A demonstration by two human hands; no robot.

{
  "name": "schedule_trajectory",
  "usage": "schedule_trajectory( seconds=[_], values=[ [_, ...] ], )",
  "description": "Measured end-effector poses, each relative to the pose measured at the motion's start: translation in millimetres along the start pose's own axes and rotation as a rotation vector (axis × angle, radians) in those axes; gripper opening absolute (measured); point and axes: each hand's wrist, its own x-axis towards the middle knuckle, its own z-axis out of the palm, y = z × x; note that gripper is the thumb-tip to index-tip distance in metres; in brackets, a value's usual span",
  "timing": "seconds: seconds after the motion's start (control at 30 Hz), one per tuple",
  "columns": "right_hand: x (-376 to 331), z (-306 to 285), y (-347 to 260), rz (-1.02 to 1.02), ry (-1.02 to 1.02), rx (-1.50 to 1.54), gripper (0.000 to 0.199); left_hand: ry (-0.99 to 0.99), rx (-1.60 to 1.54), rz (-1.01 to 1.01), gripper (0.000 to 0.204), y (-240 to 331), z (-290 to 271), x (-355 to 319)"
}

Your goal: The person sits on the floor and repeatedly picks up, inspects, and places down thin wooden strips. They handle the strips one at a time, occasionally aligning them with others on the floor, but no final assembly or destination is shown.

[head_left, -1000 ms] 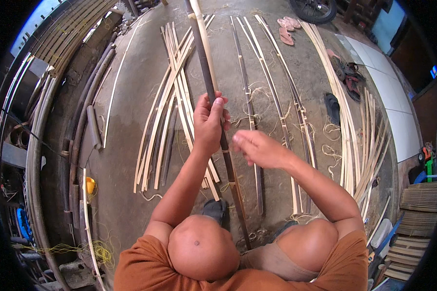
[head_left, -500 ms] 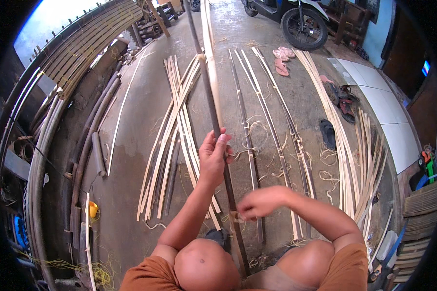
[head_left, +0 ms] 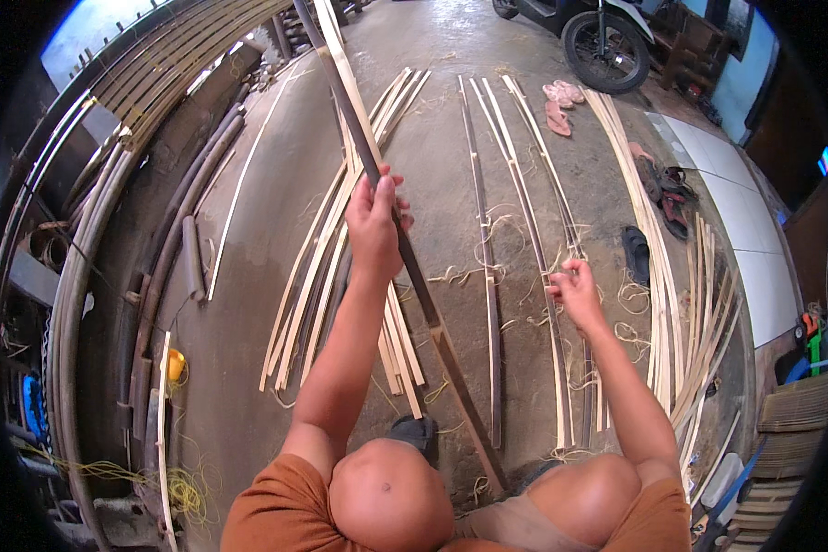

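Note:
My left hand [head_left: 374, 216] is closed around a long bamboo strip [head_left: 416, 278] with dark bark. The strip slants from the far left down toward my knees, its low end near the floor between them. A pale split length [head_left: 348, 74] runs beside it above my hand. Out to the right, my right hand [head_left: 577, 294] is over the bamboo strips on the floor, its fingers curled together beside thin curly shavings [head_left: 547, 317]. Whatever is between those fingers is too small to make out. The nearest strip [head_left: 536, 230] lies just left of this hand.
Crossed pale strips [head_left: 317, 267] lie to the left, and a long bundle [head_left: 658, 322] to the right. Sandals [head_left: 635, 255], a motorbike wheel [head_left: 605, 52] and white tiles [head_left: 727, 212] are farther right. Bamboo poles [head_left: 193, 184] line the left side, near tangled yellow twine [head_left: 189, 492].
My left hand has moved up and left, tilting the held strip further left. My right hand has left the strip's lower part and reached out to the right and farther away.

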Motion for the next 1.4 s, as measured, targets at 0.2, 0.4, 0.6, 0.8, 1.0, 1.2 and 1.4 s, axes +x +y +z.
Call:
schedule_trajectory(
  seconds=[0.2,0.4,0.6,0.8,1.0,1.2,1.4],
  values=[
    [-79.9,50.1,36.2,0.37,-1.045,-0.049,0.058,0.022,-0.144,-0.012,0.022,-9.9,-3.1,18.8],
    [-157.3,94.7,25.2,0.314,-0.923,0.142,0.07,0.001,-0.083,-0.015,0.041,-33.3,-3.9,37.1],
    [-129.9,120.1,24.2,0.61,-0.601,0.486,0.054,0.181,0.159,-0.354,0.077,-110.7,-40.4,-29.3],
    [-101.9,145.9,44.6,0.736,-0.436,0.471,0.037,-0.105,0.287,-0.655,0.023,-169.3,-66.9,-142.5],
    [-105.8,145.8,61.4,0.513,-0.402,0.483,0.041,0.022,0.338,-0.556,0.022,-157.4,-59.9,-142.7],
    [-115.1,143.6,68.5,0.376,-0.238,0.26,0.043,0.14,0.286,-0.253,0.021,-138.4,-66.0,-144.2],
    [-102.2,132.0,88.5,0.491,-0.203,0.211,0.044,0.07,0.388,-0.211,0.027,-141.2,-72.4,-155.5]
  ],
)
